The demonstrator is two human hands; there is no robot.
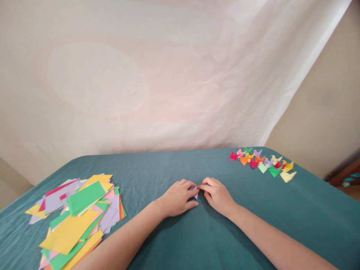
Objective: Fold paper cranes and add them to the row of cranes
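A small folded piece of lilac paper lies on the table in front of me, mostly hidden under fingers. My left hand is over it from the left, holding it down with the fingertips, its thumb stretched out just below. From the right, my right hand pinches the paper's upper right edge with the index finger forward and the other fingers curled in. The paper's exact folded shape cannot be made out.
A loose heap of coloured paper sheets spreads over the table's left side. Several small folded paper birds in mixed colours stand in rows at the far right. Dark green cloth covers the table; a pale sheet hangs behind it.
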